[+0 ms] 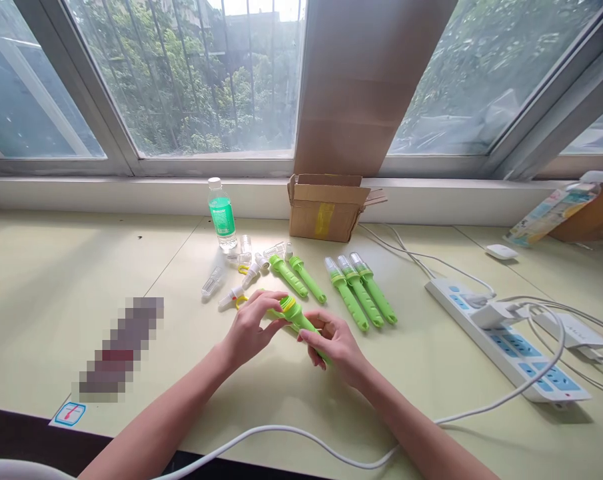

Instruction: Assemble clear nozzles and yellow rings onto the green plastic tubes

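Note:
My right hand (334, 347) is closed around a green plastic handle (301, 319), its wide end tilted up and to the left. At that end my left hand (251, 327) pinches a yellow ring (288, 305) with thumb and fingers. Part of the handle is hidden by my right fingers. Just beyond lie two green handles without clear caps (287, 276). To their left are clear plastic caps (212, 283), white nozzle-like pieces (231, 297) and a loose yellow ring (244, 269). Three green handles with clear caps (354, 293) rest side by side to the right.
An open cardboard box (326, 213) and a green-labelled water bottle (222, 217) stand near the windowsill. A white power strip (506, 347) with plugs and cables lies at right. A white cable (281, 430) crosses the table's front. Another bottle (556, 210) leans at far right.

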Demonstrator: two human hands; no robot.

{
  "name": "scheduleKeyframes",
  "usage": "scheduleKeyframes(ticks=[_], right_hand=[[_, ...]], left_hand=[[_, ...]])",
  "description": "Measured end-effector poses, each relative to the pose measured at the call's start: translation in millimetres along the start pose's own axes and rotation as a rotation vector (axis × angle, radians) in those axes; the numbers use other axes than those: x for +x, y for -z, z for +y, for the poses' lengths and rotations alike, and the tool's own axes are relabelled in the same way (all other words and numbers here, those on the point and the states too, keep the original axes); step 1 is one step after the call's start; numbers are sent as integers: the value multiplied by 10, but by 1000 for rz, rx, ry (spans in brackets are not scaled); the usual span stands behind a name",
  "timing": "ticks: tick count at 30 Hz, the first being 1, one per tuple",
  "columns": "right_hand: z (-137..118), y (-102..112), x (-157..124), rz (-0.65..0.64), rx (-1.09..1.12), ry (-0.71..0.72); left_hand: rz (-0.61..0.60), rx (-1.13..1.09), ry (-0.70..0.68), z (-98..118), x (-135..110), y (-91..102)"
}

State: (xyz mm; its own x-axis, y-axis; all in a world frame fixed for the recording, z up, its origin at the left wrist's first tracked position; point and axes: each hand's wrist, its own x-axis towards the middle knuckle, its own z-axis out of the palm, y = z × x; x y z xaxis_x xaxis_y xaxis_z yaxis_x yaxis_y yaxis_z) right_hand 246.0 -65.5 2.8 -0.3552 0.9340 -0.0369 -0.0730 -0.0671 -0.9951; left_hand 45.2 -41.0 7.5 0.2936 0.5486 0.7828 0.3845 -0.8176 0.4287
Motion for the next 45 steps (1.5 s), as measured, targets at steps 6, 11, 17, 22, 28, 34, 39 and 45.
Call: scheduleKeyframes(ticks=[6,11,17,22,28,34,39,45], right_hand=[[-1,6,6,-43,-47,20],[16,7,12,-66,-82,18],[5,-1,-7,-50,-53,-27],[8,-18,-19,-13,-14,-61],[-34,-27,-20,-44,-4,-12],[-81,-22,-30,-82,-43,10],[-79,-16,-34,-98,-35,-12],[-3,6,-21,-76,-30,-86]], left_hand=[[4,27,-14,-6,0,-8],[5,55,-4,-30,-14,-17],[34,37,13,-14,-13,-24],[55,37,0,30,1,-26],[70,10,6,50,12,-21],[43,-15,19,34,9,-25],[32,-26,43,37,10,-32],[27,-29,46,53,5,-45]])
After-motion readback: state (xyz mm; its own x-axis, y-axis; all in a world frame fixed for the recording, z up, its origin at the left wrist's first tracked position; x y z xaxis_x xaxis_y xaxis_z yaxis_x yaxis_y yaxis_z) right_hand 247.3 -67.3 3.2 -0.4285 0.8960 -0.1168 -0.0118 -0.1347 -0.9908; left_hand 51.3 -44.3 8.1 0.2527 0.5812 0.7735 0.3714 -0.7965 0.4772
